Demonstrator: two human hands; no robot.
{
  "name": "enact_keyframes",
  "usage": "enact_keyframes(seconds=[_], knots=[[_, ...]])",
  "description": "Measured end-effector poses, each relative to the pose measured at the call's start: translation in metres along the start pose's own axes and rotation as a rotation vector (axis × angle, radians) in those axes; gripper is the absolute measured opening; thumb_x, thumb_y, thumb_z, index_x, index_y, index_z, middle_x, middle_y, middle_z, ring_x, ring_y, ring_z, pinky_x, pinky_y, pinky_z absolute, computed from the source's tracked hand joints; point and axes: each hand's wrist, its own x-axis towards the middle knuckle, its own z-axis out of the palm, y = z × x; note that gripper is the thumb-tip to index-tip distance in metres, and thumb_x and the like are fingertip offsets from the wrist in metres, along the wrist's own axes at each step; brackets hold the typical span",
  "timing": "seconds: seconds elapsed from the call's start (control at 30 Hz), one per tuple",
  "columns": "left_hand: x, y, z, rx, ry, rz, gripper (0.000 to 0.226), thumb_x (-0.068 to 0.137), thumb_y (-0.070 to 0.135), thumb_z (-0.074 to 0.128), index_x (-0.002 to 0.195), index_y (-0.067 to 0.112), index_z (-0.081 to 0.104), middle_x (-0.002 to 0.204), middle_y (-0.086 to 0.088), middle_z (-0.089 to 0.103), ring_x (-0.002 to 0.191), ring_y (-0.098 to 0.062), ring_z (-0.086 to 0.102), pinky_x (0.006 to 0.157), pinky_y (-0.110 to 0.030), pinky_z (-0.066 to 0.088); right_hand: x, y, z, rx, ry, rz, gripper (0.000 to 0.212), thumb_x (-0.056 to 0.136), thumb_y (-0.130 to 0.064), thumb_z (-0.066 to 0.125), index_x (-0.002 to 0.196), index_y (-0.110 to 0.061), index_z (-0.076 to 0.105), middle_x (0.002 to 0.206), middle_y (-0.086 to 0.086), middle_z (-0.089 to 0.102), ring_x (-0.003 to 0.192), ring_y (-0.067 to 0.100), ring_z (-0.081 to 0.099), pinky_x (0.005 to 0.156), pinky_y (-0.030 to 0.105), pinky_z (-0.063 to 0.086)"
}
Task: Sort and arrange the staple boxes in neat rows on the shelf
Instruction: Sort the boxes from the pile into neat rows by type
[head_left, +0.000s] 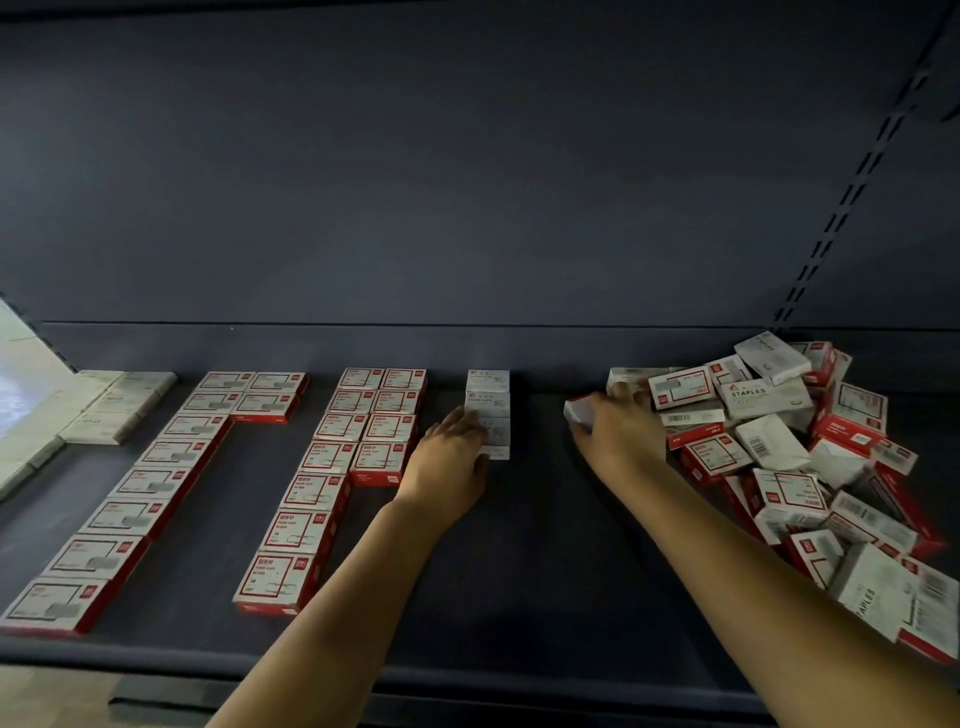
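White staple and clip boxes form a short single-file column running front to back on the dark shelf, and one box in it reads "PAPER CLIPS"; the other print is too small to read. The left hand rests against the column's left side, fingers stretched along the boxes and touching them rather than curled round any. Just left of the column lie double rows of red-and-white boxes, their lids bearing a red frame and a small red logo square, the printed lines not legible. Further left of the column run more red-and-white rows, and beyond those a block of plain white boxes. To the right of the column, well apart from it, the right hand has its fingers curled round a small white box at the near-left edge of a jumbled heap of boxes. Two white boxes in the heap show the word "STAPLES"; some show barcodes.
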Motion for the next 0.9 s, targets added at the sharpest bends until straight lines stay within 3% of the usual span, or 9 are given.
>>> enact_keyframes(seconds=[0.2, 0.3, 0.47, 0.53, 0.6, 0.67, 0.73, 0.83, 0.9], knots=[[-0.003, 0.012, -0.006, 0.053, -0.030, -0.020, 0.046, 0.097, 0.017, 0.042, 0.143, 0.013, 0.034, 0.156, -0.001, 0.016, 0.144, -0.016, 0.001, 0.116, -0.033, 0.008, -0.006, 0.001, -0.014, 0.049, -0.146, 0.002, 0.032, 0.088, -0.022, 0.058, 0.119, -0.012, 0.054, 0.120, 0.008, 0.055, 0.112, 0.025, 0.050, 0.085, 0.034, 0.046], [-0.008, 0.017, -0.001, -0.025, 0.055, 0.017, 0.045, 0.096, 0.016, 0.044, 0.141, 0.012, 0.038, 0.155, -0.002, 0.017, 0.144, -0.017, 0.004, 0.116, -0.029, 0.008, -0.007, 0.006, -0.018, 0.180, -0.168, 0.013, 0.037, 0.083, -0.017, 0.062, 0.119, -0.013, 0.053, 0.119, 0.008, 0.056, 0.110, 0.025, 0.053, 0.085, 0.033, 0.046], [-0.026, 0.042, 0.006, -0.432, 0.270, 0.025, 0.039, 0.091, 0.007, 0.055, 0.130, 0.008, 0.053, 0.141, -0.007, 0.046, 0.134, -0.015, 0.036, 0.104, -0.010, 0.021, -0.025, 0.012, -0.019, 0.720, -0.188, 0.034, 0.044, 0.079, -0.012, 0.067, 0.121, -0.020, 0.057, 0.115, 0.002, 0.061, 0.102, 0.015, 0.056, 0.083, 0.024, 0.044], [-0.029, 0.048, 0.009, -0.584, 0.313, -0.044, 0.037, 0.089, 0.005, 0.058, 0.126, 0.007, 0.057, 0.128, -0.012, 0.057, 0.117, -0.013, 0.055, 0.097, -0.011, 0.035, -0.032, 0.009, -0.020, 0.980, -0.208, 0.116, 0.046, 0.081, -0.010, 0.067, 0.124, -0.020, 0.056, 0.114, 0.001, 0.061, 0.102, 0.013, 0.057, 0.085, 0.025, 0.046], [-0.031, 0.055, 0.008, -0.744, 0.321, -0.154, 0.034, 0.089, 0.009, 0.060, 0.123, 0.008, 0.060, 0.109, -0.020, 0.065, 0.086, -0.010, 0.062, 0.077, -0.013, 0.045, -0.038, 0.005, -0.023, 1.334, -0.235, 0.180, 0.051, 0.082, 0.000, 0.063, 0.127, -0.023, 0.052, 0.112, 0.005, 0.063, 0.103, 0.017, 0.060, 0.089, 0.032, 0.050], [-0.032, 0.063, 0.004, -0.936, 0.273, -0.245, 0.031, 0.090, 0.014, 0.060, 0.121, 0.010, 0.060, 0.107, -0.008, 0.067, 0.085, -0.002, 0.062, 0.077, -0.006, 0.044, -0.043, 0.002, -0.026, 1.678, -0.283, 0.203, 0.060, 0.083, 0.011, 0.056, 0.128, -0.028, 0.047, 0.106, 0.007, 0.064, 0.104, 0.021, 0.061, 0.089, 0.036, 0.050], [-0.033, 0.071, -0.001, -1.153, 0.190, -0.300, 0.024, 0.091, 0.017, 0.059, 0.114, 0.015, 0.063, 0.109, 0.003, 0.066, 0.096, 0.000, 0.060, 0.086, -0.010, 0.046, -0.050, -0.002, -0.027, 1.895, -0.339, 0.174, 0.067, 0.083, 0.017, 0.048, 0.128, -0.032, 0.044, 0.106, 0.006, 0.064, 0.103, 0.020, 0.061, 0.087, 0.036, 0.051], [-0.036, 0.077, -0.008, -1.370, 0.106, -0.377, 0.017, 0.092, 0.023, 0.056, 0.106, 0.019, 0.065, 0.104, -0.004, 0.070, 0.097, -0.014, 0.066, 0.088, -0.029, 0.051, -0.058, -0.004, -0.025, 2.010, -0.372, 0.091, 0.070, 0.075, 0.018, 0.050, 0.127, -0.029, 0.045, 0.107, 0.005, 0.064, 0.104, 0.020, 0.062, 0.090, 0.035, 0.051], [-0.038, 0.076, -0.011, -1.416, 0.106, -0.413, 0.022, 0.091, 0.026, 0.055, 0.107, 0.015, 0.065, 0.101, -0.006, 0.071, 0.095, -0.016, 0.067, 0.089, -0.034, 0.051, -0.063, -0.004, -0.025, 2.016, -0.364, 0.065, 0.067, 0.068, 0.013, 0.055, 0.123, -0.025, 0.049, 0.103, 0.007, 0.066, 0.104, 0.020, 0.062, 0.089, 0.033, 0.052]])
